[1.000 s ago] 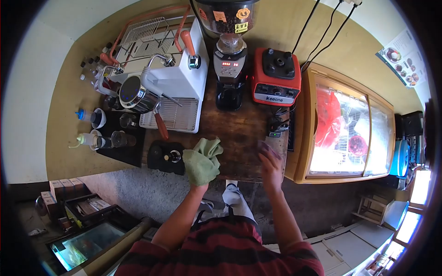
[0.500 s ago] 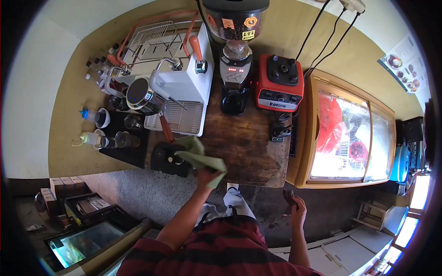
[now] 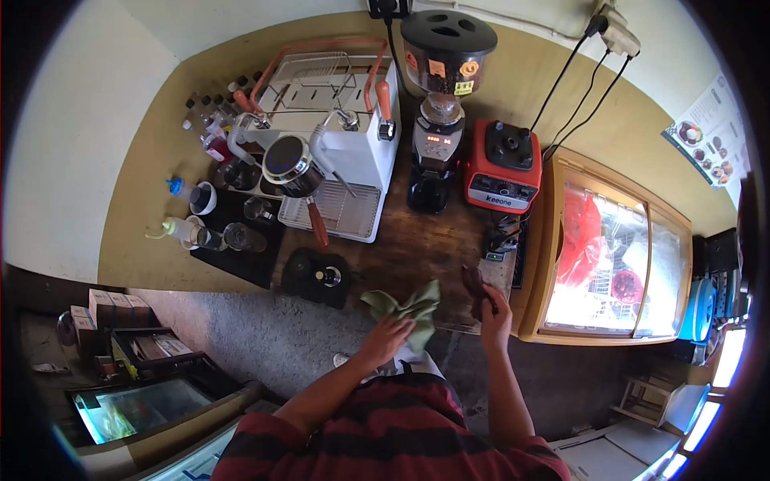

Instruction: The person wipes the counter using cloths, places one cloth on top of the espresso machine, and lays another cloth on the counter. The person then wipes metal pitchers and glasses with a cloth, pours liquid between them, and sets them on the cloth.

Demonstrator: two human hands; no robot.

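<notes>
My left hand (image 3: 387, 340) is closed on a green cloth (image 3: 414, 314), which spreads out over the front edge of the wooden counter (image 3: 393, 268). To its right, my right hand (image 3: 496, 311) grips a dark brown cloth (image 3: 476, 289) near the counter's front right corner. A black tamping mat (image 3: 303, 286) with a metal tamper (image 3: 329, 276) on it lies left of the green cloth. Behind it is the white espresso machine (image 3: 365, 168), with a wooden-handled portafilter (image 3: 316, 223) fitted.
A grinder (image 3: 437, 152) and a red blender base (image 3: 504, 166) stand at the back. A glass-fronted cabinet (image 3: 545, 293) is on the right. Glass cups (image 3: 244, 237) and squeeze bottles (image 3: 172, 228) stand at the left.
My left hand has carried the green cloth right, away from the tamping mat. My right hand dropped below the counter edge with the brown cloth, then came back up to the corner. The view has shifted.
</notes>
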